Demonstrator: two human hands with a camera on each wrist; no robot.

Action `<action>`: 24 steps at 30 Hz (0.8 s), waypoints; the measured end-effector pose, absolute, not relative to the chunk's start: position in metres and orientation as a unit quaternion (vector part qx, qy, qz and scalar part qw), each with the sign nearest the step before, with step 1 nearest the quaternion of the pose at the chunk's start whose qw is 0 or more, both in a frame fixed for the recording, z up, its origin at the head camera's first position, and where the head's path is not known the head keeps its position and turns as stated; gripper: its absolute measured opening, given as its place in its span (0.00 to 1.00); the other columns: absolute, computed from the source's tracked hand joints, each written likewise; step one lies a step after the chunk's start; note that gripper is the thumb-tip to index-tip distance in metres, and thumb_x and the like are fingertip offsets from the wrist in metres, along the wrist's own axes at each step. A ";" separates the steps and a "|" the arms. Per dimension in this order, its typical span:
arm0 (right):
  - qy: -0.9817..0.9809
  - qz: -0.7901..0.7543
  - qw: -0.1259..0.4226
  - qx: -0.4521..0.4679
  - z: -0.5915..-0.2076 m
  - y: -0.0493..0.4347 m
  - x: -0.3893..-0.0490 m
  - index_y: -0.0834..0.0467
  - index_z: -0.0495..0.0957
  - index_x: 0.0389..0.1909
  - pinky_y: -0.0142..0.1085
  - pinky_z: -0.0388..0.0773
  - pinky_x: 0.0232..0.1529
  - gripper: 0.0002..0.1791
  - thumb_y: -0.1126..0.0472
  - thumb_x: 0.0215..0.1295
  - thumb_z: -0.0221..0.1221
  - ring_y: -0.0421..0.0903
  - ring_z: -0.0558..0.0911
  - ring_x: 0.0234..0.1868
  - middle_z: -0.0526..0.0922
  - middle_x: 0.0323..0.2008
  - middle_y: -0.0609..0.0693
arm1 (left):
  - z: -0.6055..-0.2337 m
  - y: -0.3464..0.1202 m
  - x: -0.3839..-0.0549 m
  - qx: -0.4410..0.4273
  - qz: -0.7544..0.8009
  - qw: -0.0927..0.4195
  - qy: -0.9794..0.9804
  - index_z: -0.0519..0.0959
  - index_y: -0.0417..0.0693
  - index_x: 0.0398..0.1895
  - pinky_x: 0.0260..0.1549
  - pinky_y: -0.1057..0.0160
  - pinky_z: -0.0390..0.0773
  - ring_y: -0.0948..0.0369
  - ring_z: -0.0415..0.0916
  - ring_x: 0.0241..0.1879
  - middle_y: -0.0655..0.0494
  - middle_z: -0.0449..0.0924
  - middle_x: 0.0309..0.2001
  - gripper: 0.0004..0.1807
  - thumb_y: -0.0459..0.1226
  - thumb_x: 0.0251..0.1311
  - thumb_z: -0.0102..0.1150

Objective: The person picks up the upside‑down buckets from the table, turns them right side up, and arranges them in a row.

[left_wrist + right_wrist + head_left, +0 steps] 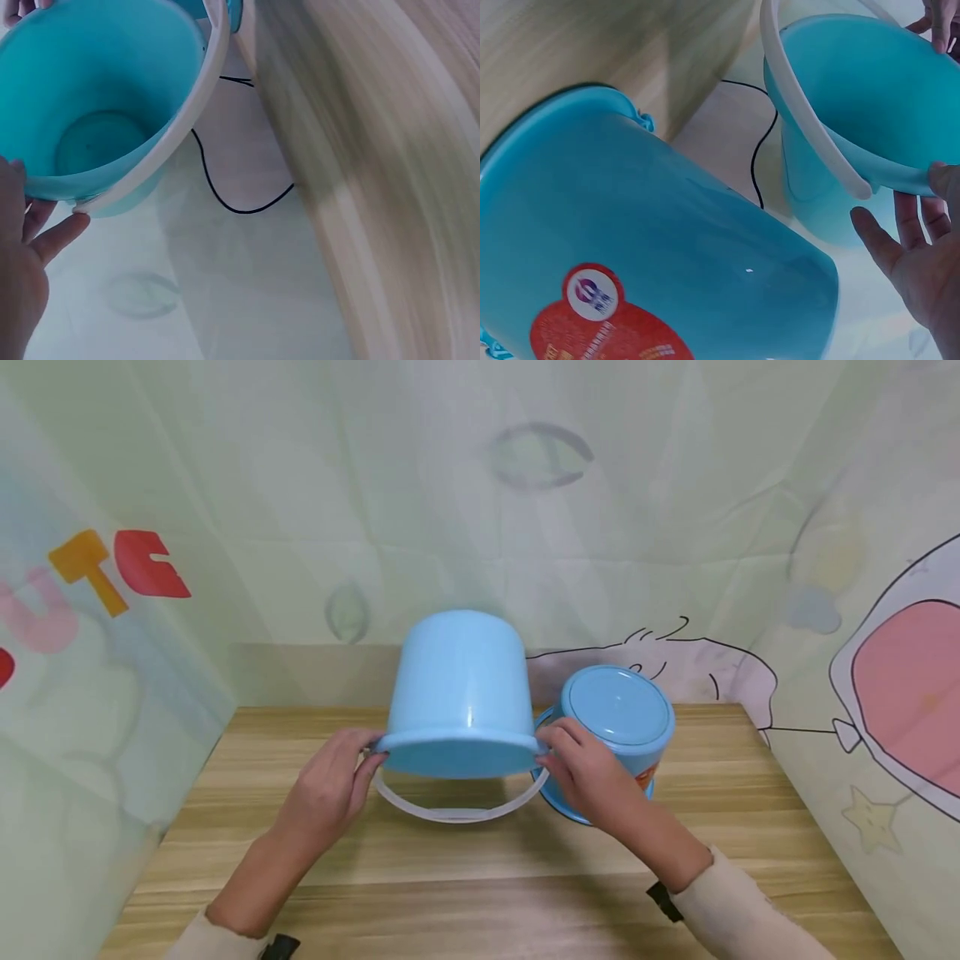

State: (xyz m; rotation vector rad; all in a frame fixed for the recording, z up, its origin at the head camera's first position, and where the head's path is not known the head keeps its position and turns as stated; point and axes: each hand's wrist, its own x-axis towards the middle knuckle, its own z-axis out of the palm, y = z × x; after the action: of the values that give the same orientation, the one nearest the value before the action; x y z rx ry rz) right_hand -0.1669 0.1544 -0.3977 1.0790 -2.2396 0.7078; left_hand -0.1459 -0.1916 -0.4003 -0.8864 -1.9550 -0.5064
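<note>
A light blue plastic bucket (463, 681) hangs tilted above the table, its mouth turned down toward me. My left hand (324, 781) grips its rim on the left side, close to the handle joint. On the opposite side, my right hand (588, 768) pinches the rim between thumb and fingers. The white handle (457, 815) swings below the mouth in the head view. Both wrist views look into the bucket's hollow inside (105, 90). A second blue bucket (667, 217), with a red label (607, 322), stands upside down just beside my right hand.
The wood-grain table (420, 893) runs up to a printed cloth backdrop (420, 527) at the back and sides. A black strap (663, 902) sits at my right cuff, another black strap (281, 947) at my left.
</note>
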 end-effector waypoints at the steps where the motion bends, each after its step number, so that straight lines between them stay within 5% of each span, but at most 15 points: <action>1: -0.835 0.263 0.272 0.400 -0.396 0.155 -0.167 0.62 0.77 0.50 0.39 0.88 0.41 0.22 0.72 0.56 0.73 0.47 0.84 0.41 0.81 0.43 0.55 | -0.399 -0.191 -0.146 -0.358 -0.207 0.451 -0.791 0.77 0.27 0.46 0.36 0.57 0.85 0.52 0.83 0.36 0.42 0.82 0.39 0.21 0.42 0.80 0.48; 24: -0.868 0.273 0.213 0.356 -0.363 0.151 -0.163 0.61 0.76 0.56 0.36 0.87 0.40 0.22 0.69 0.62 0.70 0.44 0.81 0.40 0.79 0.44 0.53 | -0.373 -0.194 -0.145 -0.337 -0.211 0.396 -0.827 0.76 0.28 0.50 0.30 0.58 0.87 0.52 0.86 0.36 0.41 0.81 0.42 0.26 0.47 0.81 0.44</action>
State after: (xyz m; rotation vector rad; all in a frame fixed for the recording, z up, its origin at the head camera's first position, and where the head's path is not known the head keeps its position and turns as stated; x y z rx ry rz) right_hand -0.1630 0.1507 -0.3625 0.9875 -2.4103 0.7593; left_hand -0.1448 -0.1944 -0.3728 -0.8552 -2.0970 -0.5336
